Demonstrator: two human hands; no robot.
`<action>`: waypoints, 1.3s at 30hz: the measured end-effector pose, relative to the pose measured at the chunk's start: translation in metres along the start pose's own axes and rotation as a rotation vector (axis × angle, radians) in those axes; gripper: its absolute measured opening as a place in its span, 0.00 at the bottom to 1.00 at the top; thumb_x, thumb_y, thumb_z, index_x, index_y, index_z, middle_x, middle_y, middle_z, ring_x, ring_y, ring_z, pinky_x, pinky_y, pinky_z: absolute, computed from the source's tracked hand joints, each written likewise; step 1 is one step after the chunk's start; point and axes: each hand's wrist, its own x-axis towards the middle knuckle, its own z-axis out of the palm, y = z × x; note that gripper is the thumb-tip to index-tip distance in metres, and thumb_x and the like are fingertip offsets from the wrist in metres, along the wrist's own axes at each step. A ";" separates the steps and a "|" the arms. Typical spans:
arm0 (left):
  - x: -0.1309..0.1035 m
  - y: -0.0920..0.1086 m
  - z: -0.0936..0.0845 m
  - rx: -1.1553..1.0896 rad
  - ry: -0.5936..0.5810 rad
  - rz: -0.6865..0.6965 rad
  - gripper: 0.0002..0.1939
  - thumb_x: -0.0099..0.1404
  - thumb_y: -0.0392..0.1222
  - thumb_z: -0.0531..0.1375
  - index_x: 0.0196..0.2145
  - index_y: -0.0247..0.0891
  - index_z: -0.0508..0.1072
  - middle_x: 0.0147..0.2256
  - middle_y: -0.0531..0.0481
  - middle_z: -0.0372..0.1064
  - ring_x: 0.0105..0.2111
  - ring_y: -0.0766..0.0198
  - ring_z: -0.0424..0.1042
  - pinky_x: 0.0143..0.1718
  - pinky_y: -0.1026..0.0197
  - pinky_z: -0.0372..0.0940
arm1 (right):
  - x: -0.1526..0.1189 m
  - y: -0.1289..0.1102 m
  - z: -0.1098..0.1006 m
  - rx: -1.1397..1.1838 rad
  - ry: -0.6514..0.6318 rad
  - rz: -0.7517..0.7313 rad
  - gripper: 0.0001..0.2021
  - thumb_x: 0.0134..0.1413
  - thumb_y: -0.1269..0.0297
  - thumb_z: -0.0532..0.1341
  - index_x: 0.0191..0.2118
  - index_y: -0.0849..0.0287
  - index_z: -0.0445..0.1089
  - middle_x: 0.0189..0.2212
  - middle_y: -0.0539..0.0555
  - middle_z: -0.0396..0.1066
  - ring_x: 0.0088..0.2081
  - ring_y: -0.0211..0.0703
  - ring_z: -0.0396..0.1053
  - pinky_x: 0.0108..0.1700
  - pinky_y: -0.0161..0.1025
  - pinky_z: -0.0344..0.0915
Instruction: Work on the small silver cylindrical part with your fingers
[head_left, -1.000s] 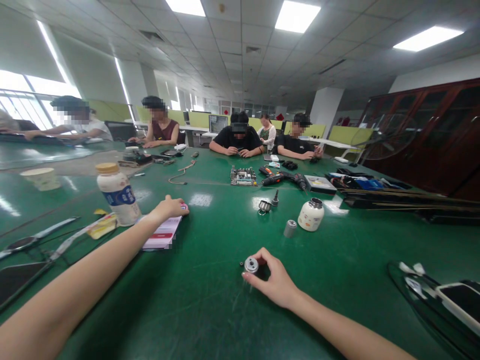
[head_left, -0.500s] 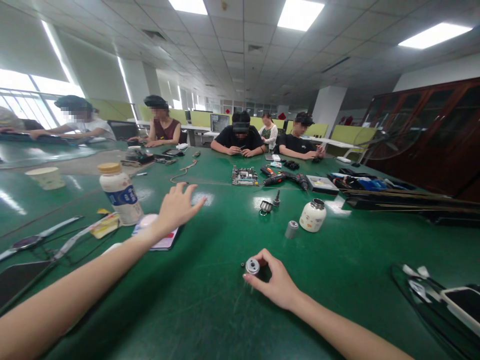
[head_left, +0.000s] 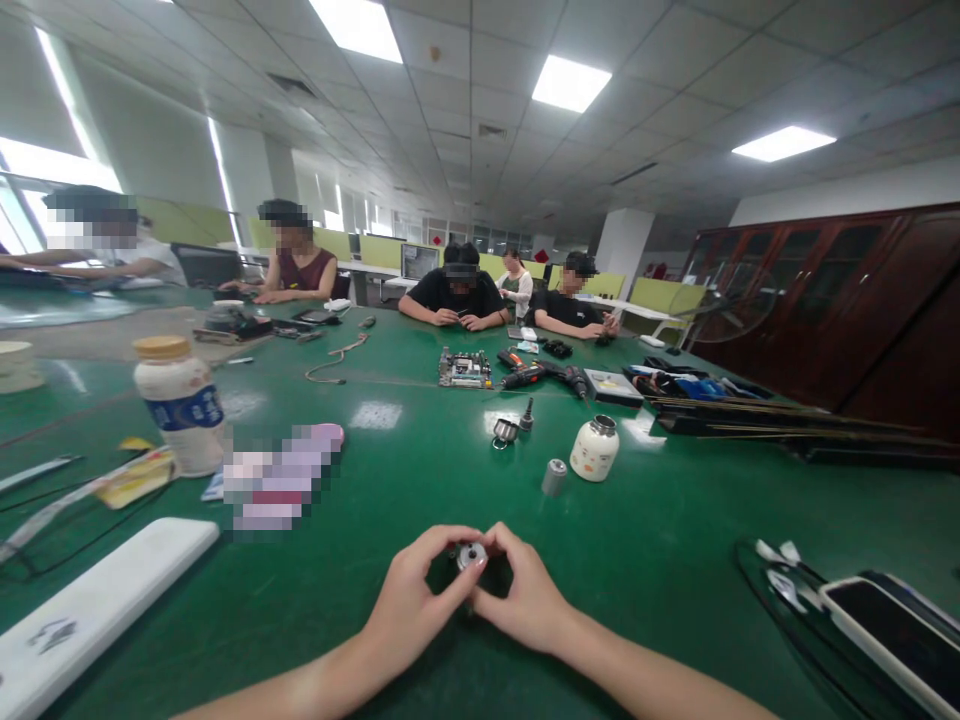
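Note:
Between my two hands is a small round metal part (head_left: 470, 557) with holes in its top face. My left hand (head_left: 412, 585) is closed on it from the left, thumb across its near side. From the right, my right hand (head_left: 527, 592) grips it too, fingertips meeting the left ones. The fingers hide much of its side. Beyond the hands, a silver metal cylinder (head_left: 554, 478) stands upright on the green table (head_left: 420, 460). A cream jar (head_left: 595, 450) with an open metal neck is just behind it. Farther back are a shiny metal cup-like piece (head_left: 505, 432) and a dark pointed metal piece (head_left: 527, 414).
At left stand a bottle (head_left: 180, 410), a blurred pinkish-purple item (head_left: 296, 475) and a long white case (head_left: 112, 610). A phone (head_left: 892, 640) and cables lie at right. Farther off are a circuit board (head_left: 463, 368), power drills (head_left: 536, 373) and several seated people.
My left hand has come down from above the table's left side to the round metal part, joining my right hand. The view has shifted, uncovering the white case.

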 end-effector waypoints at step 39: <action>0.004 -0.032 -0.025 0.290 -0.234 -0.063 0.25 0.60 0.37 0.67 0.55 0.47 0.70 0.38 0.50 0.81 0.51 0.51 0.72 0.53 0.45 0.59 | -0.002 0.001 -0.007 -0.074 -0.049 0.052 0.14 0.46 0.70 0.67 0.40 0.54 0.67 0.39 0.51 0.73 0.42 0.48 0.68 0.46 0.45 0.62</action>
